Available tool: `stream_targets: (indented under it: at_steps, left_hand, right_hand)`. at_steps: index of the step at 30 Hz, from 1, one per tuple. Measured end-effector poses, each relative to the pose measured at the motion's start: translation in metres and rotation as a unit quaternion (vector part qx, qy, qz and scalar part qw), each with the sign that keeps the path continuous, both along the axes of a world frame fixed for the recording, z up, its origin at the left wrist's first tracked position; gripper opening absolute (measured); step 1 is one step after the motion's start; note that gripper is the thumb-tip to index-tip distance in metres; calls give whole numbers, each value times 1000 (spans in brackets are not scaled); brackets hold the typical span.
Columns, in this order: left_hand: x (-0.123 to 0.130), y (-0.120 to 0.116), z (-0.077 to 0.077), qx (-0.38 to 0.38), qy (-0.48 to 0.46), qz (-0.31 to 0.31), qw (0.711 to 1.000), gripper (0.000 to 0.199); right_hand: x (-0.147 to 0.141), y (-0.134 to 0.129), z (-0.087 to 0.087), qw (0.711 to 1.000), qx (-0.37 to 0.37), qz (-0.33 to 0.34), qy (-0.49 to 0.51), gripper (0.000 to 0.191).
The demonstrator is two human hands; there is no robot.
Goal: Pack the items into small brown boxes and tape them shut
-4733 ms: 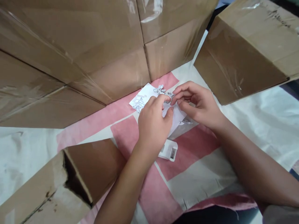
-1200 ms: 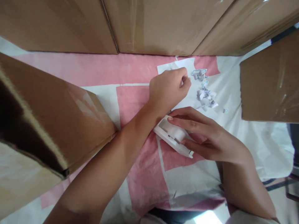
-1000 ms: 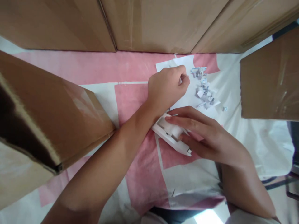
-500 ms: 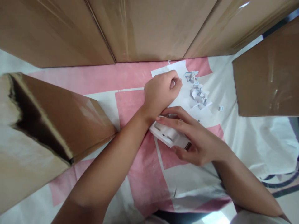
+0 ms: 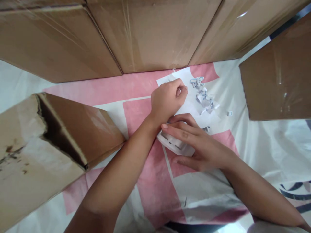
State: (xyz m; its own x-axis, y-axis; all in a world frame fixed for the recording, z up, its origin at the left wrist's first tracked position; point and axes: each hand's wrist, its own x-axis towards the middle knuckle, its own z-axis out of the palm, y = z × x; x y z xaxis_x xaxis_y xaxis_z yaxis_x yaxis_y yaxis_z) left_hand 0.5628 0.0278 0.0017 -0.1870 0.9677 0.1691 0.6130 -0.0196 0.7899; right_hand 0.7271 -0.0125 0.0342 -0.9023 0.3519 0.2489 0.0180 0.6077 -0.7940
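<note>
Left fingers [image 5: 182, 96] curl fist-like over flat white paper [image 5: 189, 110] while right fingers [image 5: 181, 133] spread across a rounded white case [image 5: 178, 148].

Your white device [image 5: 167, 139] is smooth plastic, the scraps [image 5: 206, 103] near the sheet's [image 5: 188, 110] right edge matt paper, the cloth [image 5: 155, 187] creased, the boxes [image 5: 157, 35] glossy-taped cardboard.

Taped cardboard boxes [image 5: 155, 37] stood side by side across the top of the frame, dark seams running between them and a small glint showing at the upper right. Another brown box [image 5: 279, 72] sat at the right edge, apart from that row. At the lower left lay a carton [image 5: 48, 163] with a ragged, gaping edge and dark stains. Beneath them all spread a pink-and-white cloth [image 5: 206, 191], wrinkled toward the right. Dark curved shapes [image 5: 295, 195] showed at the lower right.
</note>
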Motion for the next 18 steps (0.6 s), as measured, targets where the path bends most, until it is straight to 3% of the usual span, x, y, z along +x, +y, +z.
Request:
stream_targets:
  at_steps: [11,18]
  left_hand:
    - [-1,1,0,-2,6,-4,1000,19]
    - [-1,1,-2,10,-4,-3,1000,20]
  right_hand:
    - [-4,-3,-8,996,-79,-29,36,80]
    - [-3,-5,-12,994,-71,-36,71,81]
